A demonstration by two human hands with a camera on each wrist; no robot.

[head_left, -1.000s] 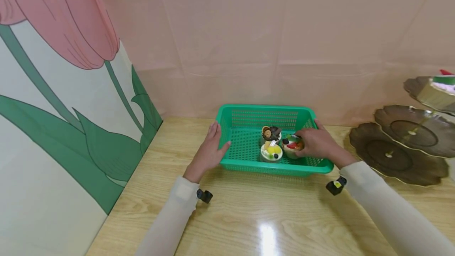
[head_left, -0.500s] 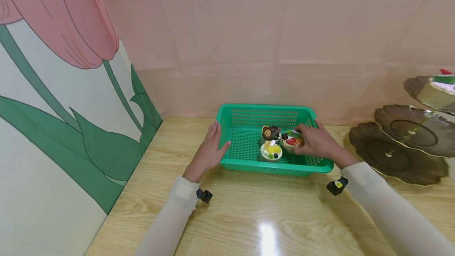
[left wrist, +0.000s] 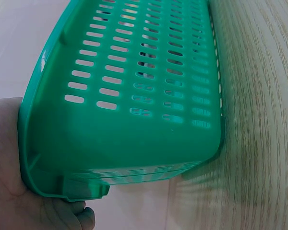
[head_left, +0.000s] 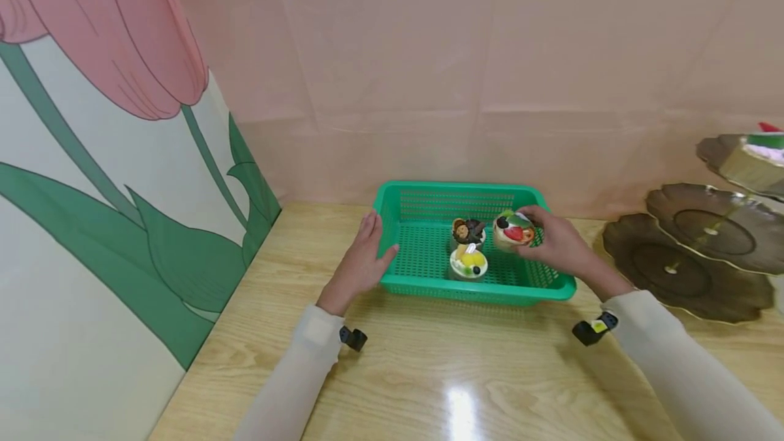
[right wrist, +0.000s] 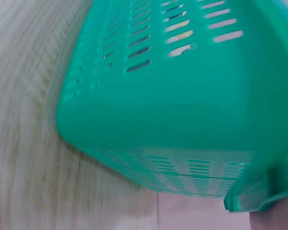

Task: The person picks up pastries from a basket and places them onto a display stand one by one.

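The right hand (head_left: 554, 240) is pinching a strawberry-topped dessert cup (head_left: 513, 231) between thumb and fingers, the grip standing at the cup's width. The cup is sitting near upright in that grip, over the right part of a green basket (head_left: 429, 284), and appears to be hanging raised above the basket floor. Its topping is showing red strawberry, a dark berry and a green leaf.

The left hand (head_left: 361, 260) is resting against the left end of the basket rim, fingers lying straight and thumb standing apart over the inner side; it is touching the rim and gripping no cup.

Inside the basket, two further cups are standing upright, close together: a chocolate-topped cup (head_left: 469, 231) behind and a yellow-topped cup (head_left: 469, 264) in front, both lying to the left of the held cup. The left wrist view is showing the slotted basket wall with the palm against its rim; the right wrist view is blurring and showing mainly the outer wall.

The basket is resting on a wood-grain table (head_left: 416, 373). To its right, a brown tiered stand (head_left: 674, 278) is rising, its top tier bearing a cake (head_left: 753, 163). Behind, a pink backdrop (head_left: 392, 73) is hanging; at left, a tulip-printed panel (head_left: 153, 33) is standing.
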